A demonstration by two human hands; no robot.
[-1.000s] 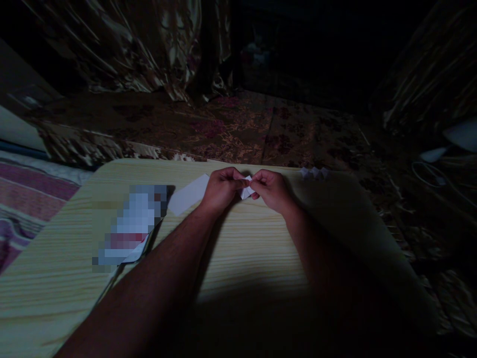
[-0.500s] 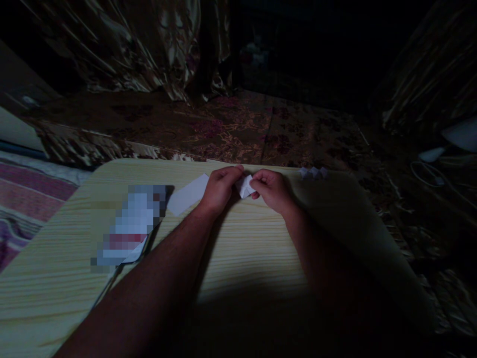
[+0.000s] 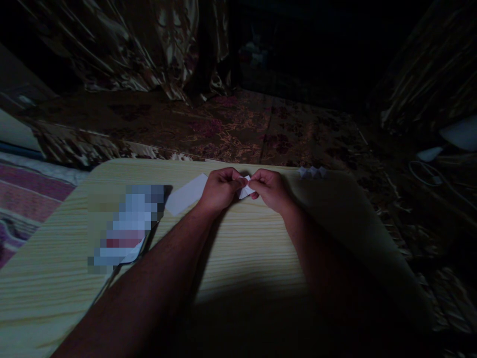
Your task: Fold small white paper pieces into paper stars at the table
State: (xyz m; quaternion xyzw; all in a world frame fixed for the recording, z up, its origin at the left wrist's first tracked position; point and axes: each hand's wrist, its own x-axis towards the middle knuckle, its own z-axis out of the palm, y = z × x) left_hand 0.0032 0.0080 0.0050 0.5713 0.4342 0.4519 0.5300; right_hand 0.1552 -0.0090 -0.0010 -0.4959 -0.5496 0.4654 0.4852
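Between my hands is a small piece of folded white paper [image 3: 245,191], held just above the table near its far edge. My left hand [image 3: 222,189] pinches its left side, the thumb lying over the paper. On the other side my right hand [image 3: 269,187] grips it between thumb and fingers. The fingertips of both hands nearly meet and cover much of the folds. A flat white sheet of paper [image 3: 186,194] lies just left of my left hand. Right of my right hand, three small folded paper shapes [image 3: 313,172] stand in a row.
A pale wood-grain table [image 3: 242,248] spans the foreground. At its left lies a device with a blurred screen [image 3: 128,221], a cable running from it. Patterned brown cloth [image 3: 223,124] covers a ledge behind. A white lamp-like object and cord [image 3: 428,155] are at far right.
My left thumb has come down from the paper's upper edge onto its face, closer to my right thumb. The right hand keeps its grip almost unmoved.
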